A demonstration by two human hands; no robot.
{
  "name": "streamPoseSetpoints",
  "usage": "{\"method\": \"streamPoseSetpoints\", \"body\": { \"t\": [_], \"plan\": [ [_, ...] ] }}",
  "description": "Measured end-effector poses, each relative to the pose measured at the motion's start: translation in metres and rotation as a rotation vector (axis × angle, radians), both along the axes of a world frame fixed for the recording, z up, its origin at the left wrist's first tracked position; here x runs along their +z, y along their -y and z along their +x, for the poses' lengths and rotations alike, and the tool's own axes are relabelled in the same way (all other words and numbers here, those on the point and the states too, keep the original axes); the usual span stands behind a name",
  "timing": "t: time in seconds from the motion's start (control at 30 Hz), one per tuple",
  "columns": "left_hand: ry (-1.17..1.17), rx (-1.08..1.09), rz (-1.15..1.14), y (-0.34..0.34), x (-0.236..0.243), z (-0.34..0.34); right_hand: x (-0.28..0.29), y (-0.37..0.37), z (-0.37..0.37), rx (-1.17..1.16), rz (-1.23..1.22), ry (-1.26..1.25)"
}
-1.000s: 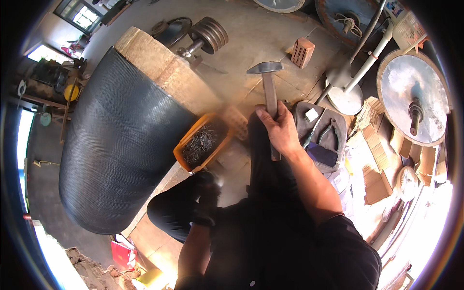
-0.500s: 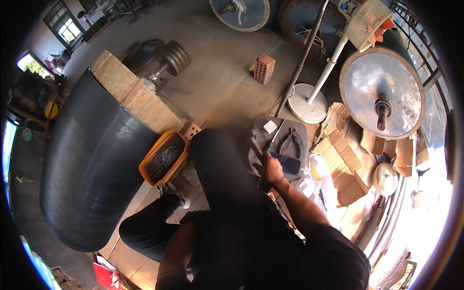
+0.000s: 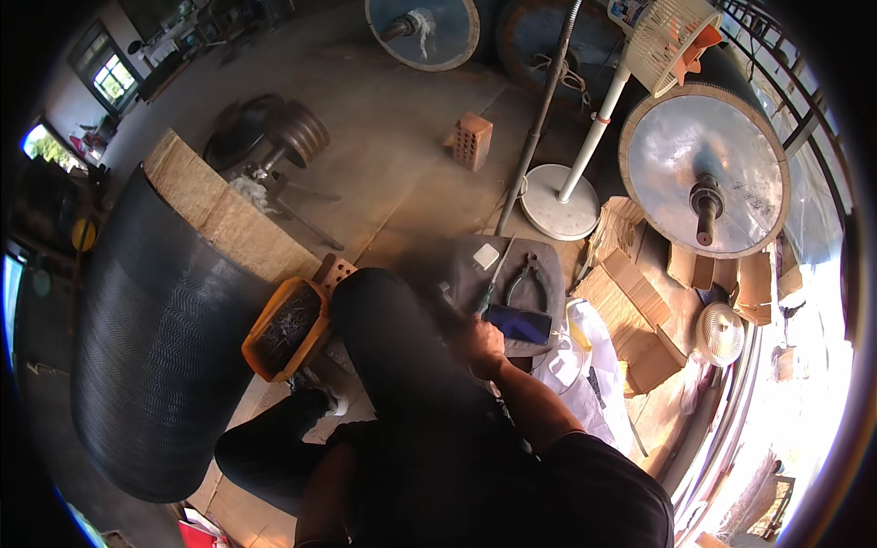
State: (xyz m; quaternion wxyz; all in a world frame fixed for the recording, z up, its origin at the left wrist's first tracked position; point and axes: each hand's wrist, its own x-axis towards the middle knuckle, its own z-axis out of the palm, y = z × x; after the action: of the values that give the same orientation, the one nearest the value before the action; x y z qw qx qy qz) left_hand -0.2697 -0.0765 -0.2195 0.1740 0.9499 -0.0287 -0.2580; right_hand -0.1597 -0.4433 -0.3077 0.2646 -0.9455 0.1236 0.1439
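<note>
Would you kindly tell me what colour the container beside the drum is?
The container is orange, seen best in the head view.

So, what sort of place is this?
Probably a small workshop: there's a large black textured cylinder, an orange plastic bin holding thin grey metal pieces, perhaps nails, and dark-handled metal pliers lying on a dark grey pad.
</note>
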Motion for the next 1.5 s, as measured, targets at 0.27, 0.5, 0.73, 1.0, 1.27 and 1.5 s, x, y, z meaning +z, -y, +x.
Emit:
{"method": "streamPoseSetpoints", "body": {
  "t": [0.27,0.5,0.73,1.0,1.27,1.5],
  "plan": [
    [0.013,0.012,0.000,0.001,0.007,-0.006,-0.001,0.028,-0.006,0.052,-0.092,0.039],
    [0.041,-0.079,-0.024,0.010,0.018,0.017,-0.031,0.033,-0.002,-0.063,-0.031,0.063],
    [-0.045,-0.101,-0.093,0.021,0.020,0.029,0.032,0.021,-0.029,-0.083,-0.033,0.154],
    [-0.329,-0.143,-0.209,0.016,0.018,0.076,0.075,0.052,0.019,-0.276,-0.104,0.095],
    [-0.446,-0.134,-0.267,0.014,0.021,0.087,0.096,0.032,0.089,-0.170,-0.085,0.194],
    [-0.415,-0.085,-0.230,0.035,0.015,0.075,0.069,0.013,0.109,0.168,0.083,0.497]
  ]
}}
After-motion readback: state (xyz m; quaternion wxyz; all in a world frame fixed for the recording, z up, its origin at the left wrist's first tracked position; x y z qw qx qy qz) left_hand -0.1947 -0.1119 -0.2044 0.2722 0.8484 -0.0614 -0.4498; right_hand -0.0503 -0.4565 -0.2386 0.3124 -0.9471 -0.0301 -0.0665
